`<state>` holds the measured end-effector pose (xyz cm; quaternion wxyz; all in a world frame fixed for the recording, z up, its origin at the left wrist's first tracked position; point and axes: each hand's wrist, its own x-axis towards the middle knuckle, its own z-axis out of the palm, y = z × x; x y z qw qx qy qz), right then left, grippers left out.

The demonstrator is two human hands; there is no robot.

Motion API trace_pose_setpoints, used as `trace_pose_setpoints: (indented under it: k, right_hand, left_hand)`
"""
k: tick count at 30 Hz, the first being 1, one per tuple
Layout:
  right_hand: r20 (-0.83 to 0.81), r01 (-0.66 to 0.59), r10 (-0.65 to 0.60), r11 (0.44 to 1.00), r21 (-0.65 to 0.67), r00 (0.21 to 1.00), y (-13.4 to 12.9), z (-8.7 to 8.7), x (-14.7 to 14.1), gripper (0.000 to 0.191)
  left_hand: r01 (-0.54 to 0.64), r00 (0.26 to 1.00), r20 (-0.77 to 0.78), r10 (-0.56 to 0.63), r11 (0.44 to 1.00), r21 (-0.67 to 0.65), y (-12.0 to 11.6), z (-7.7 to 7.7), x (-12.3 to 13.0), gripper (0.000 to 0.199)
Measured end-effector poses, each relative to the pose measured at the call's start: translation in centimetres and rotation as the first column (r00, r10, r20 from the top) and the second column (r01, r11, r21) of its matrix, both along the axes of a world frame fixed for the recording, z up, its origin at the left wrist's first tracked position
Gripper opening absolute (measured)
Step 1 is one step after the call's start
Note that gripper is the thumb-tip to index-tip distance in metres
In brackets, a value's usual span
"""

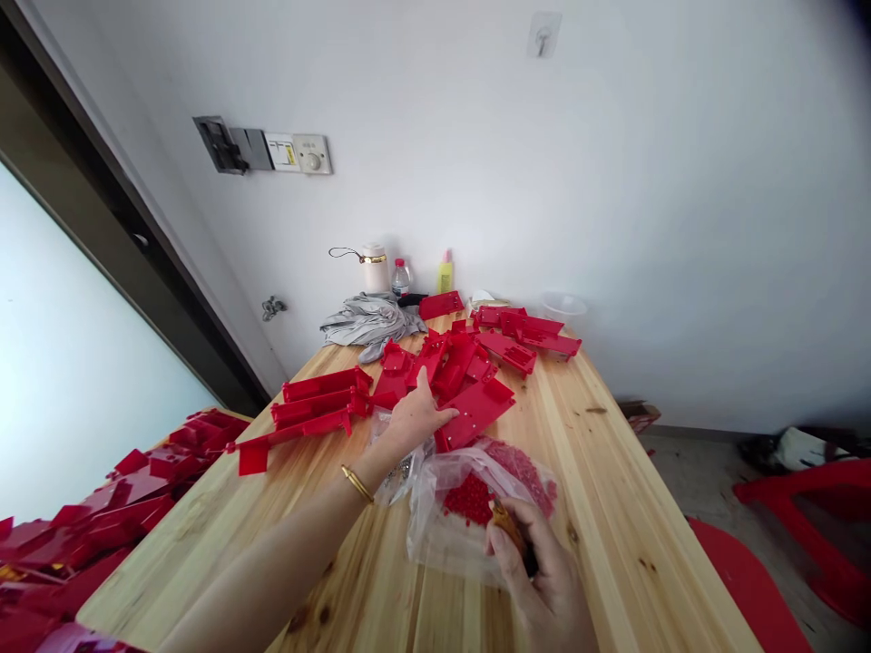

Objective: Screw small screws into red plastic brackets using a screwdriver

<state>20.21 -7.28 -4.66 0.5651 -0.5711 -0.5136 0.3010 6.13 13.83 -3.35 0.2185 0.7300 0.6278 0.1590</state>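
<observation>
Left hand [416, 417] reaching into a heap of red parts [457, 363], right hand [541, 567] gripping an amber-handled tool [507, 524].
Three long red parts [318, 410] lie leftmost on the wooden table [632, 553]; the left thumb and forefinger spread apart at a flat red panel [482, 408]; a clear bag [432, 535] of small red pieces [468, 497] lies beside the right hand's closed fingers.

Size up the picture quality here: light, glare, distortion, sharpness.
Head view: soft, diffuse light, with a pale wall and a bright panel at left; head view: wide-angle stretch, the table splaying toward the viewer, the upper right corner dark; head view: pale sheen on the plastic bag, its small red pieces hard to tell apart.
</observation>
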Motion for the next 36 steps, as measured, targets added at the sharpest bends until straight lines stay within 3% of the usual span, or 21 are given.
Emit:
trace_pose_setpoints:
  k: [3,5,11,15,17,19,22,27,32,36]
  right_hand:
    - [0.001,-0.003,0.003,1.0,-0.008,1.0,-0.2,0.0,0.2,0.03]
    - [0.003,-0.008,0.008,1.0,-0.026,1.0,-0.3,0.0,0.5,0.031]
    - [0.008,-0.031,0.032,0.996,-0.079,0.999,0.0,-0.3,1.4,0.032]
    - [0.016,-0.028,0.029,0.997,-0.07,0.999,0.4,-0.3,1.7,0.032]
    - [0.034,-0.033,0.035,0.998,-0.044,0.999,0.6,-0.3,1.7,0.03]
    - [0.067,-0.045,0.046,0.999,-0.018,0.997,0.7,-0.4,1.7,0.026]
    - [0.164,-0.071,0.066,0.997,0.027,0.984,0.7,-0.4,1.3,0.021]
    - [0.32,-0.142,0.095,0.982,0.127,0.943,0.4,0.0,-0.1,0.018]
    - [0.383,-0.157,0.092,0.977,0.142,0.919,-0.1,0.1,-1.0,0.016]
    - [0.547,-0.135,0.024,0.977,0.164,0.837,-0.7,0.0,-1.1,0.018]
  left_hand:
    - [0.088,0.995,0.048,-0.087,0.996,-0.019,0.0,-0.5,0.8,0.103]
    - [0.173,0.985,0.028,-0.172,0.985,-0.015,0.0,-0.3,1.2,0.09]
    - [0.456,0.89,0.064,-0.451,0.879,-0.139,0.3,2.6,1.1,0.033]
    - [0.481,0.873,0.127,-0.47,0.873,-0.077,-1.0,5.1,-0.2,0.023]
    - [0.476,0.849,0.274,-0.452,0.879,-0.027,-2.8,5.9,-1.5,0.026]
    - [0.484,0.779,0.457,-0.43,0.875,-0.001,-5.2,6.1,-3.0,0.026]
    - [0.445,0.741,0.555,-0.379,0.895,0.017,-9.3,5.7,-4.8,0.023]
    - [0.296,0.837,0.468,-0.283,0.954,0.046,-14.0,4.0,-5.4,0.016]
    - [0.255,0.852,0.418,-0.314,0.948,0.191,-15.7,2.4,-5.4,0.029]
    - [0.317,0.854,0.293,-0.43,0.877,0.361,-16.2,1.6,-5.7,0.056]
